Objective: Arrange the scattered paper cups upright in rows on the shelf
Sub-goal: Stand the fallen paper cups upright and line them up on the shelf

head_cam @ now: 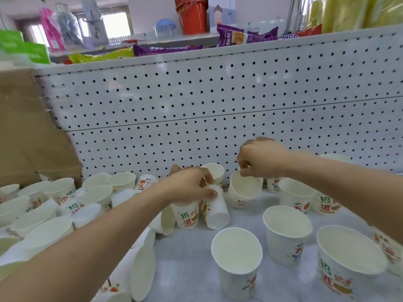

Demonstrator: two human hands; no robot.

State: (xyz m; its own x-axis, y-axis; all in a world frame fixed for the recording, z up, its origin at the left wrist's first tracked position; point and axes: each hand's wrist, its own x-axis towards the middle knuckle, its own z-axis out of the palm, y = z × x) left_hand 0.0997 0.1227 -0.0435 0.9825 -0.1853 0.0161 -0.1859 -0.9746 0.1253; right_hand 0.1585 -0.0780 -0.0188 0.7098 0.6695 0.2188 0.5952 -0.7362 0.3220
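Note:
Many white paper cups with red and green print cover the pale shelf (189, 258). My left hand (187, 186) grips a tilted cup (216, 211) whose base points toward me, just above an upright printed cup (187, 216). My right hand (259, 158) pinches the far rim of a tilted cup (243, 191) near the back panel. Upright cups stand in front at the right: one (236, 258), another (286, 232) and a large near one (349, 258). A jumbled heap of cups (54, 205) lies at the left, several on their sides.
A white perforated back panel (218, 101) closes the shelf behind. A brown cardboard box (28, 138) stands at the left. Above, an upper shelf carries snack packets (244, 35) and red buckets (193, 14). A cup on its side (141, 271) lies by my left forearm.

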